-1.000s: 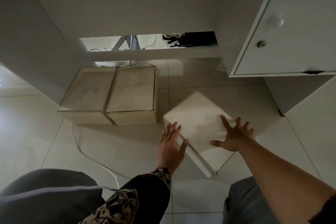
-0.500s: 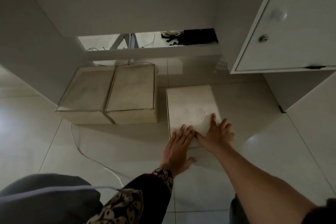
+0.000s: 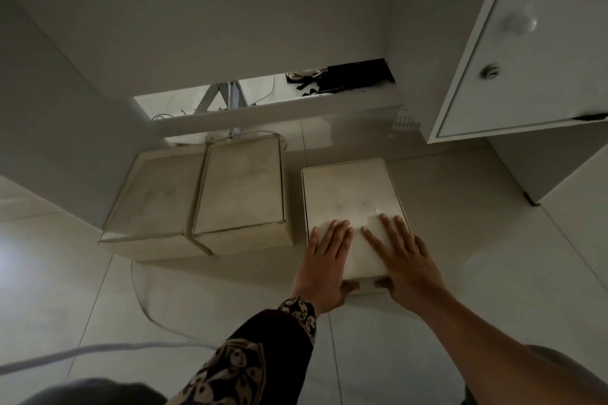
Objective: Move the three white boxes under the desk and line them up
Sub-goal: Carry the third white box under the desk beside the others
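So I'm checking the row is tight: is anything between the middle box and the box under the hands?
Nothing: the head view shows only a narrow dark gap between the middle box and the right box.

The left hand comes out of a long dark sleeve, black or nearly so, printed all over with a pale tan pattern of leaf-like and rounded shapes. Its cuff carries a denser band of the same pale figures. The right hand and forearm are bare, with no sleeve, watch or ring to be seen. Grey cloth shows at the lower right edge, and more at the lower left, likely trousers.
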